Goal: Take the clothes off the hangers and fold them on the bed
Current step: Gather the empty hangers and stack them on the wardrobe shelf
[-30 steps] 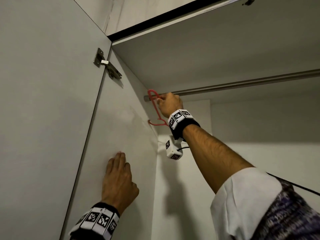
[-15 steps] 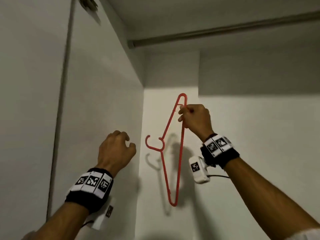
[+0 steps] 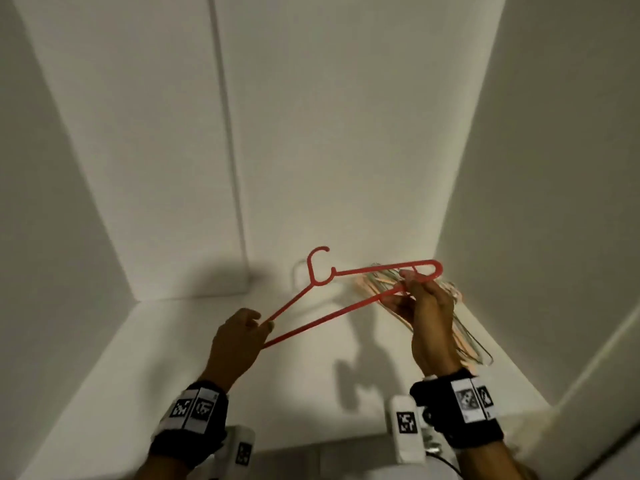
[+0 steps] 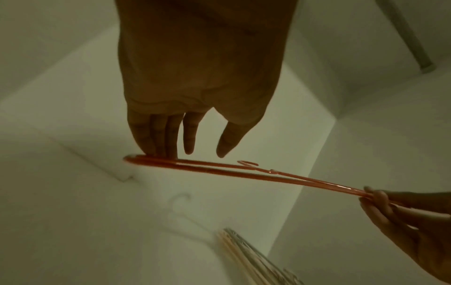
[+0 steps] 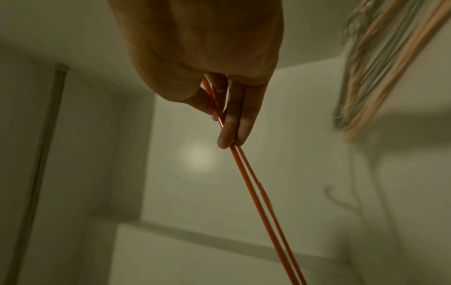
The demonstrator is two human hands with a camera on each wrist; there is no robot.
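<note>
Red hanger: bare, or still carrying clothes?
Bare. The red hanger shows only its frame, held between left hand and right hand.

A red hanger (image 3: 349,299), pale peach and clear hangers (image 3: 464,337), white wardrobe walls (image 3: 346,133).

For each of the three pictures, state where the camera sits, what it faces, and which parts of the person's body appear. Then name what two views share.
Head: worn on the head, facing down into a white wardrobe; left hand and right hand hold the red hanger.
Left wrist: along the left fingers touching the hanger's end.
Right wrist: along the right fingers pinching it.
Shared: all three show the hanger pile.
</note>
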